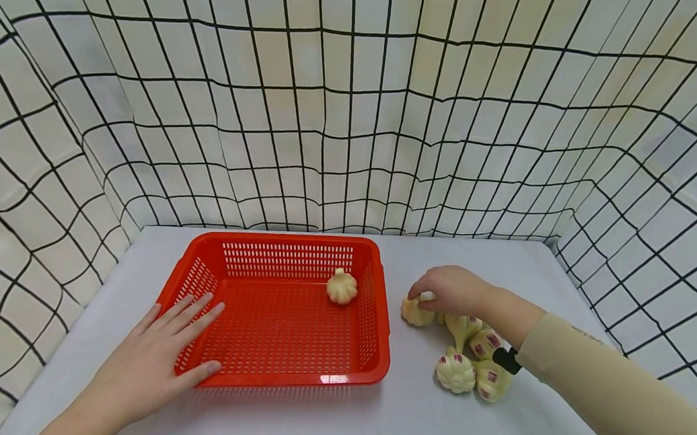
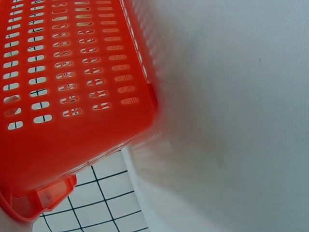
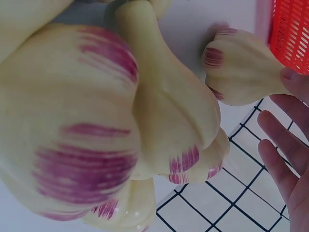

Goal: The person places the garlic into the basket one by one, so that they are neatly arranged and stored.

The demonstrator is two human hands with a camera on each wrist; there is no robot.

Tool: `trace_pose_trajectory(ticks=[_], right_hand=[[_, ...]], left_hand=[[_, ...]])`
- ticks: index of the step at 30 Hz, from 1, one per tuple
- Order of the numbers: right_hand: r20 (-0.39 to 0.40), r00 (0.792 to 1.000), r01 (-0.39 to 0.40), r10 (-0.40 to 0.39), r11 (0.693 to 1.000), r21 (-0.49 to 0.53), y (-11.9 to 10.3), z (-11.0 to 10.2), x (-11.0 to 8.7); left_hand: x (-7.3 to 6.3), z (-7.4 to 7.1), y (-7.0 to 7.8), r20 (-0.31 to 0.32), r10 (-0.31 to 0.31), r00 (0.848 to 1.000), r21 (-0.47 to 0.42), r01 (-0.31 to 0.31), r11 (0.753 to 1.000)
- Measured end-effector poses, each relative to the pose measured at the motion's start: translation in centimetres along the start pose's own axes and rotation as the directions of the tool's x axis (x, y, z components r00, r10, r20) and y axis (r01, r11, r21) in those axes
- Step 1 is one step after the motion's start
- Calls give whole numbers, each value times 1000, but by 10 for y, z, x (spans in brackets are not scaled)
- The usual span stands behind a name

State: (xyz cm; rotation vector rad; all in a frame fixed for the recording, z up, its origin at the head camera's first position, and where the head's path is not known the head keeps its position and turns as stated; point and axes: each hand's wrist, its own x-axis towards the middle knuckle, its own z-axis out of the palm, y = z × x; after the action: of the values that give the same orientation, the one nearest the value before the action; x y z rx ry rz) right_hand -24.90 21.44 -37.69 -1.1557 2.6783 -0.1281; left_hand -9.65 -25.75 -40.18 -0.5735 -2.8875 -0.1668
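Observation:
My left hand (image 1: 160,346) lies with straight, spread fingers over the left rim of a red plastic basket (image 1: 282,381). In the left wrist view only the slotted basket side (image 2: 91,113) shows, with the fingers out of frame. One pale garlic bulb (image 1: 341,288) sits inside the basket near its right wall. On the table to the right, my right hand (image 1: 454,289) pinches another garlic bulb (image 1: 417,314) by its stem. The right wrist view shows thumb and forefinger at that bulb's (image 3: 239,70) stem, the other fingers extended.
Several more garlic bulbs (image 1: 455,373) with purple streaks lie clustered under my right forearm. A black strap piece (image 1: 506,360) hangs at the wrist. White table (image 1: 407,417) surrounds the basket, and black netting (image 1: 348,136) over white sheeting encloses the back and sides.

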Motion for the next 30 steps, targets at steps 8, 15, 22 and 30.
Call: trace_pose_trajectory(ticks=[8, 15, 22, 30], right_hand=[[-50, 996, -67, 69, 997, 37, 2, -7, -4], [-127, 990, -60, 69, 995, 77, 5, -16, -5], [-221, 972, -57, 84, 990, 125, 4, -29, -5], [-290, 945, -83, 148, 971, 222, -1, -42, -3]], left_hand=[[0, -2, 0, 35, -10, 999, -15, 11, 1000], [0, -4, 1, 38, -9, 999, -23, 9, 1000], [1, -4, 0, 53, -16, 998, -22, 17, 1000], [1, -5, 1, 64, -21, 998, -35, 24, 999]])
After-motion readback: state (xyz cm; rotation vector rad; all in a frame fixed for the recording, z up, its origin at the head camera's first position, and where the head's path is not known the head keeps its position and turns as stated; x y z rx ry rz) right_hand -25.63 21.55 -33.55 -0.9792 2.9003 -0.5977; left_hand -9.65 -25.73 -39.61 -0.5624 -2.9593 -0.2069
